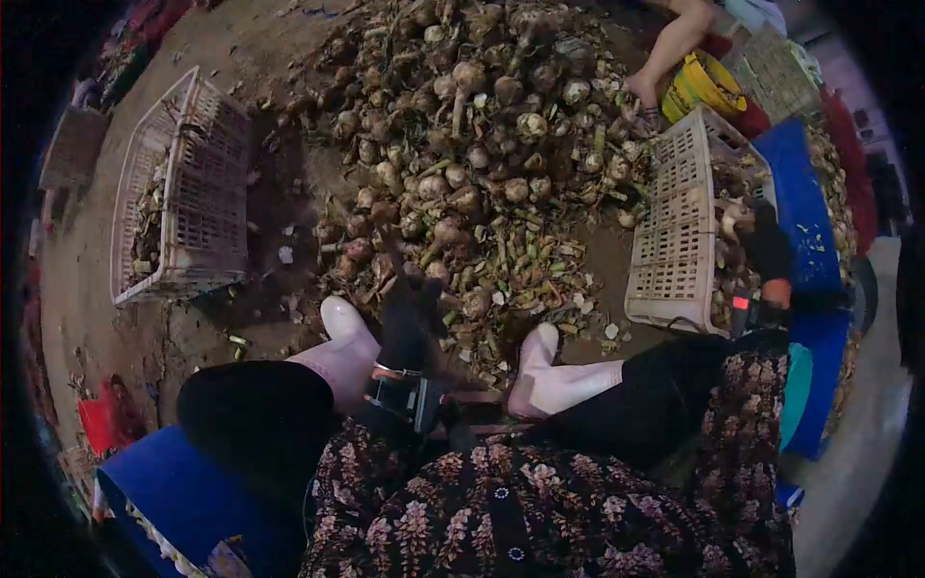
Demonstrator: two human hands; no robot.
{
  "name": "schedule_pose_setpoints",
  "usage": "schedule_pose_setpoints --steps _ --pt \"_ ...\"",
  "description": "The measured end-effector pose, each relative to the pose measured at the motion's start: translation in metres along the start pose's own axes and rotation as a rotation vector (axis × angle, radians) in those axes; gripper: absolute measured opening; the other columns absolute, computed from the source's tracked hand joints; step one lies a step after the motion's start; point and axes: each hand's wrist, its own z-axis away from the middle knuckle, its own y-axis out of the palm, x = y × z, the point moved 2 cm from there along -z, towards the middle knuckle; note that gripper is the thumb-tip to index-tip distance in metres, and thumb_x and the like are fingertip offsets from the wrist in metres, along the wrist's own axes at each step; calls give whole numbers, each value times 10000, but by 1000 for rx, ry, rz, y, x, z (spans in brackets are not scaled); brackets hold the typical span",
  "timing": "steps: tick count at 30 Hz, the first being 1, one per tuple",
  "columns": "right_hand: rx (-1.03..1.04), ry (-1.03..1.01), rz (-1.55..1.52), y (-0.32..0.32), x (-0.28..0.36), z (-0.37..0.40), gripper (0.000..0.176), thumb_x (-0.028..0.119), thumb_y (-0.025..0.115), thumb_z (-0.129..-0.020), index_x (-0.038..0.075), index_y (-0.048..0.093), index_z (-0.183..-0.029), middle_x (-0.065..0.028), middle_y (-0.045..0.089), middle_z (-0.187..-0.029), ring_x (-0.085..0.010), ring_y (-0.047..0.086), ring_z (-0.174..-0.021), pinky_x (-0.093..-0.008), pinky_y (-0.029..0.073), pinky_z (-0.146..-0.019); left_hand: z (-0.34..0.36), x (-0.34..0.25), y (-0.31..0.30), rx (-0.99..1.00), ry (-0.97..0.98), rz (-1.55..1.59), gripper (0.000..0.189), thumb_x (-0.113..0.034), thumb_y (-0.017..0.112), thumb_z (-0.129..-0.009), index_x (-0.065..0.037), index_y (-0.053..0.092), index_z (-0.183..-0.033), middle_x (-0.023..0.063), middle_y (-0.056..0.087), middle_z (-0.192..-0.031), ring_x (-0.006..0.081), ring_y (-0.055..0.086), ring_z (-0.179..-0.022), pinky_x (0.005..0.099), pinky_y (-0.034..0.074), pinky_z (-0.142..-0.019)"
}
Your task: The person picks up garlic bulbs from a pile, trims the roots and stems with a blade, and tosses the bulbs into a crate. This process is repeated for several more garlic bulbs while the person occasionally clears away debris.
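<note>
The left hand (409, 323) and right hand (771, 246) are gloved black. White boots (347, 345) flank the left fingers; a blue sack (807, 207) lies beside the right ones.

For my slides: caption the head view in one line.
Gloved left hand at the bulb pile, right hand at a crate.

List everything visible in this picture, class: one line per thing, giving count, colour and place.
bulbs: one large heap, uncountable, pale brown, on the ground ahead
cut stalks: many, greenish, at the heap's near edge
left crate: one, white, tipped, at left
right crate: one, white, at right, holding bulbs
bucket: one, yellow, top right
bin: one, blue, beside the right crate
other person's arm: one, top right, reaching to the heap
boots: two, white, near the heap
left hand: one, black-gloved, among bulbs between the boots
right hand: one, black-gloved, over the right crate
</note>
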Motion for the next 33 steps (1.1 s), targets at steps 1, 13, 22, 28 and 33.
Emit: schedule_pose_setpoints --steps 1,13,22,28,33 --pt "85 38 -17 10 33 -3 434 287 634 -760 82 537 -1131 -175 589 -1047 -355 567 -950 -388 452 -820 -4 -4 -2 -29 -12 37 180 -215 596 -811 -38 569 -802 34 521 -589 149 510 -468 279 423 -419" --pt "536 -555 -266 250 371 164 221 165 551 -712 79 596 -911 -163 608 -838 -343 592 -810 -445 460 -681 -16 -12 -23 -145 -131 34 198 -233 615 -807 -53 549 -759 4 466 -493 120 463 -400 263 404 -376" --pt "535 -391 -880 216 338 123 522 263 669 -742 37 492 -1178 -171 574 -1045 -286 574 -942 -372 452 -823 -12 -9 -13 -63 -44 18 191 -228 602 -793 -53 553 -735 17 484 -540 118 460 -395 259 374 -373" --pt "738 -95 -1065 141 310 80 559 281 704 -759 32 467 -1199 -94 552 -1083 -154 514 -999 -297 420 -875 -24 22 -6 154 994 -904 201 -208 538 -854 -10 573 -854 67 553 -785 146 574 -665 270 463 -551" --pt "570 -164 -1307 87 310 85 629 174 724 -729 29 401 -1249 -105 485 -1188 -175 457 -1097 -317 367 -952 18 11 28 418 505 -417 262 -154 562 -844 8 535 -1049 58 575 -892 124 552 -814 266 456 -712"
